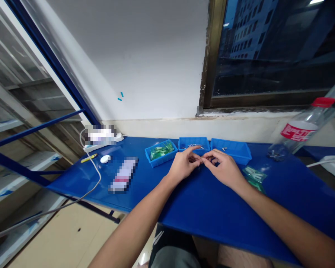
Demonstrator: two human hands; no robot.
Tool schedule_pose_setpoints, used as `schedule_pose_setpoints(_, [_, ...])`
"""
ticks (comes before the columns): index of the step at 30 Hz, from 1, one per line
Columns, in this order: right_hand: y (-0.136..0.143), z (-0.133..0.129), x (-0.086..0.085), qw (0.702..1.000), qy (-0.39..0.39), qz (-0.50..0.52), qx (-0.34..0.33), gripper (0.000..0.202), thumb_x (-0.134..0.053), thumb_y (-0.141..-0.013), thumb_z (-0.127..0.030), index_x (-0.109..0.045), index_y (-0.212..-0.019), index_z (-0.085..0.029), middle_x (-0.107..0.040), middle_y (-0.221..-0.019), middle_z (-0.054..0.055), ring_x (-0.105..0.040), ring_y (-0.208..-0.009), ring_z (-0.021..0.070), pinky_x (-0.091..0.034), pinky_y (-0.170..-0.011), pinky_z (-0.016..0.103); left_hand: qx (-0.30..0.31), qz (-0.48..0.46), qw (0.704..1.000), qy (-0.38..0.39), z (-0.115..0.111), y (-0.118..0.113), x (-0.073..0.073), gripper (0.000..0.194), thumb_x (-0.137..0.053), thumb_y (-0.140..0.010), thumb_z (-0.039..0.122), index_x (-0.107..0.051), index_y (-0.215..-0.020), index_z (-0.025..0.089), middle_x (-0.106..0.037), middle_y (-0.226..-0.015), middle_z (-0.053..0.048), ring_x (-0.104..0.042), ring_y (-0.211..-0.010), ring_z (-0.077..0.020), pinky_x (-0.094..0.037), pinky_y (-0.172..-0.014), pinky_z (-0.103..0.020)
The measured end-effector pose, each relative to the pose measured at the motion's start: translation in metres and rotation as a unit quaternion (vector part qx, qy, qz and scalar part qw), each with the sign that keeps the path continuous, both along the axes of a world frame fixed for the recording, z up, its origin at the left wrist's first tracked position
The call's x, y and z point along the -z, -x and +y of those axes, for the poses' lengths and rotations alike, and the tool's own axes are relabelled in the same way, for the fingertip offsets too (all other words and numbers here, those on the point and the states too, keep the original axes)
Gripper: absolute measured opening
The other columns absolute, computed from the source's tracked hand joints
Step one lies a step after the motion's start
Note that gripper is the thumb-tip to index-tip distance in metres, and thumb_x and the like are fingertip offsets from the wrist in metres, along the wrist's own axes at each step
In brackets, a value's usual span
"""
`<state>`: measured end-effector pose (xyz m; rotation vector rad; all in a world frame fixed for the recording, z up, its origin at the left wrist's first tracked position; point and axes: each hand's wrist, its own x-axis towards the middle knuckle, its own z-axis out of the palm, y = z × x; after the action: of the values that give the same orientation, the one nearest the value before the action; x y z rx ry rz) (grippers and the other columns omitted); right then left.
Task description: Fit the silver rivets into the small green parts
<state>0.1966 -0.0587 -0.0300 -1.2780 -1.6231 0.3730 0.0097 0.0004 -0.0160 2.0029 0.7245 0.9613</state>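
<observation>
Head-worn view, forward and down over tabletop

- The bare left forearm slants forward and inward from the lower edge.
- The left hand holds its index finger stretched out on top, thumb and other fingers bent beneath.
- The bare right forearm angles in from the lower right.
- The right hand curves thumb and fingers toward the left; both hands' fingertips come together, their exact grip too small to tell.
</observation>
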Motion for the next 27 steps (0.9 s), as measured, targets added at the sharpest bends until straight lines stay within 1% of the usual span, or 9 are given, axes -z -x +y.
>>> schedule_pose_setpoints(5, [-0.001, 0.0, 0.001, 0.999, 0.026, 0.014, 0.015, 0.007, -0.063, -0.091, -0.028, -0.068, -0.088, -0.023, -0.068, -0.089, 0.003, -0.066, -0.077, 0.0188, -0.054, -0.069, 0.032, 0.004, 0.022, 0.999, -0.028, 0.0, 0.0, -0.003, 0.053, -0.073, -0.086, 0.009, -0.066, -0.137, 0.019, -0.083, -0.097, -0.002, -0.078, -0.085, -0.0168, -0.061, -0.087, -0.029])
schedule_pose_setpoints(7, [-0.001, -0.001, 0.0, 0.999, 0.032, 0.015, 0.014, 0.009, -0.061, -0.093, -0.029, -0.066, -0.087, -0.023, -0.067, -0.087, 0.002, -0.065, -0.074, 0.0182, -0.052, -0.066, 0.031, 0.004, 0.025, 0.999, -0.033, 0.0, 0.0, -0.005, 0.048, -0.074, -0.088, 0.014, -0.067, -0.135, 0.02, -0.083, -0.102, -0.003, -0.078, -0.089, -0.018, -0.06, -0.088, -0.031])
schedule_pose_setpoints(9, [-0.002, -0.001, -0.002, 0.999, 0.034, 0.009, 0.011, 0.015, -0.059, -0.096, -0.033, -0.066, -0.087, -0.023, -0.067, -0.088, 0.003, -0.064, -0.075, 0.0184, -0.051, -0.065, 0.031, -0.005, 0.011, 1.0, -0.027, 0.0, 0.0, -0.007, 0.043, -0.074, -0.091, 0.018, -0.068, -0.133, 0.021, -0.082, -0.106, -0.005, -0.077, -0.093, -0.0188, -0.06, -0.089, -0.031])
schedule_pose_setpoints(11, [-0.003, -0.002, -0.004, 0.999, 0.033, -0.008, 0.011, 0.021, -0.056, -0.099, -0.037, -0.068, -0.088, -0.023, -0.069, -0.089, 0.003, -0.064, -0.076, 0.0192, -0.05, -0.065, 0.031, -0.016, -0.019, 1.0, 0.001, 0.001, 0.0, -0.008, 0.041, -0.074, -0.092, 0.022, -0.068, -0.132, 0.02, -0.082, -0.107, -0.006, -0.077, -0.093, -0.0192, -0.06, -0.087, -0.031])
schedule_pose_setpoints(14, [-0.003, -0.002, -0.004, 0.998, 0.033, -0.045, -0.003, 0.026, -0.053, -0.102, -0.04, -0.072, -0.092, -0.024, -0.072, -0.093, 0.004, -0.066, -0.079, 0.0205, -0.049, -0.067, 0.032, -0.012, -0.068, 0.995, 0.07, 0.002, 0.0, -0.008, 0.047, -0.075, -0.092, 0.028, -0.064, -0.136, 0.017, -0.081, -0.107, -0.009, -0.077, -0.089, -0.0191, -0.06, -0.08, -0.029])
schedule_pose_setpoints(17, [-0.001, -0.001, -0.002, 0.997, 0.037, -0.06, -0.033, 0.027, -0.054, -0.102, -0.04, -0.075, -0.095, -0.025, -0.074, -0.094, 0.005, -0.068, -0.083, 0.022, -0.05, -0.069, 0.033, 0.006, -0.091, 0.989, 0.113, 0.003, -0.001, -0.008, 0.054, -0.079, -0.09, 0.032, -0.062, -0.138, 0.015, -0.081, -0.106, -0.011, -0.077, -0.091, -0.02, -0.061, -0.082, -0.03])
schedule_pose_setpoints(19, [-0.001, 0.0, 0.001, 0.997, 0.047, -0.042, -0.038, 0.026, -0.057, -0.101, -0.041, -0.076, -0.095, -0.025, -0.075, -0.094, 0.005, -0.069, -0.082, 0.0224, -0.051, -0.07, 0.034, 0.011, -0.088, 0.989, 0.117, 0.002, -0.001, -0.008, 0.056, -0.08, -0.089, 0.035, -0.062, -0.138, 0.015, -0.081, -0.108, -0.012, -0.077, -0.093, -0.0208, -0.061, -0.085, -0.031])
schedule_pose_setpoints(23, [-0.004, 0.002, 0.006, 0.997, 0.075, 0.027, -0.024, 0.025, -0.064, -0.096, -0.046, -0.077, -0.096, -0.025, -0.077, -0.092, 0.005, -0.07, -0.081, 0.0229, -0.054, -0.071, 0.035, 0.023, -0.078, 0.99, 0.118, 0.0, 0.0, -0.01, 0.058, -0.079, -0.091, 0.038, -0.061, -0.141, 0.017, -0.08, -0.116, -0.013, -0.078, -0.101, -0.0235, -0.061, -0.091, -0.035])
schedule_pose_setpoints(27, [-0.006, 0.004, 0.009, 0.995, 0.081, 0.057, -0.003, 0.029, -0.069, -0.092, -0.05, -0.077, -0.093, -0.023, -0.076, -0.086, 0.005, -0.069, -0.076, 0.0223, -0.054, -0.068, 0.034, 0.044, -0.085, 0.989, 0.116, -0.001, 0.0, -0.009, 0.056, -0.077, -0.093, 0.036, -0.06, -0.144, 0.019, -0.079, -0.122, -0.014, -0.077, -0.107, -0.0249, -0.061, -0.097, -0.039])
